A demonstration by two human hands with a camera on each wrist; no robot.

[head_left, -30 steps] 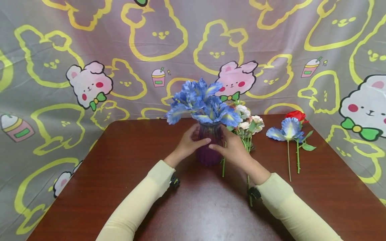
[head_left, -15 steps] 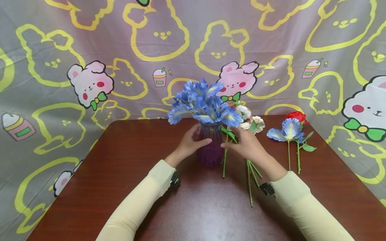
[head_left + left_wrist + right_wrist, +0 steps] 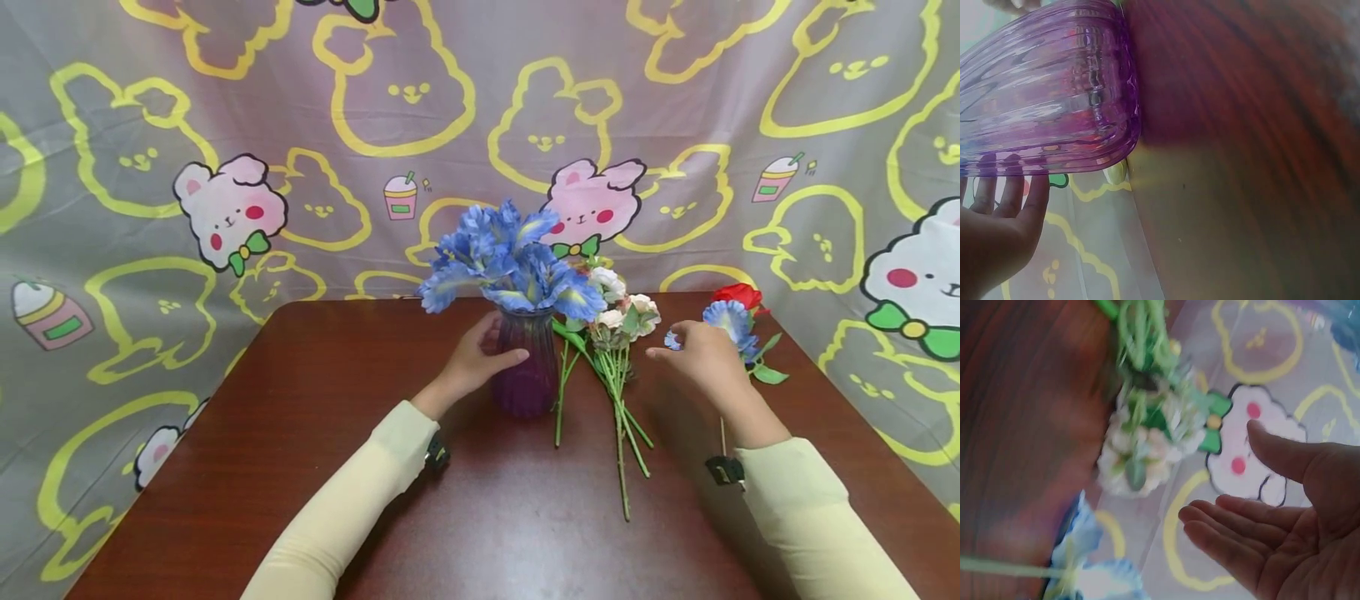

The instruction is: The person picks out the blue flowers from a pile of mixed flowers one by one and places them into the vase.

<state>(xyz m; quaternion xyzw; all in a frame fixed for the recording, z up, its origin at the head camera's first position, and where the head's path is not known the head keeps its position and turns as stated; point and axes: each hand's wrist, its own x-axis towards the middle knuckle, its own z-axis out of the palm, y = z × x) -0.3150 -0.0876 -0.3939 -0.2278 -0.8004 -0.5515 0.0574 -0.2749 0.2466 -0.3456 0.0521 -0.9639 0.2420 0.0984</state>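
Note:
A purple ribbed glass vase (image 3: 525, 387) stands upright on the table, full of blue irises (image 3: 501, 260). My left hand (image 3: 474, 358) holds its left side, thumb in front and fingers reaching behind; the left wrist view shows the fingers against the glass (image 3: 1054, 87). Off to the right, my right hand (image 3: 705, 358) hovers with nothing in it. Its palm and spread fingers (image 3: 1254, 531) show in the right wrist view. Beyond it lies a single blue iris (image 3: 727, 319), partly hidden by that hand in the head view, beside a red rose (image 3: 738, 295).
Pale pink and white flowers (image 3: 621, 312) with long green stems (image 3: 619, 417) lie just right of the vase. The dark red-brown table (image 3: 337, 367) reaches back to a grey curtain (image 3: 450, 50) printed with yellow outlines and cartoon rabbits.
My right hand has let go of the vase and moved right, over the pale flowers, to near the lone blue iris. My left hand has stayed on the vase.

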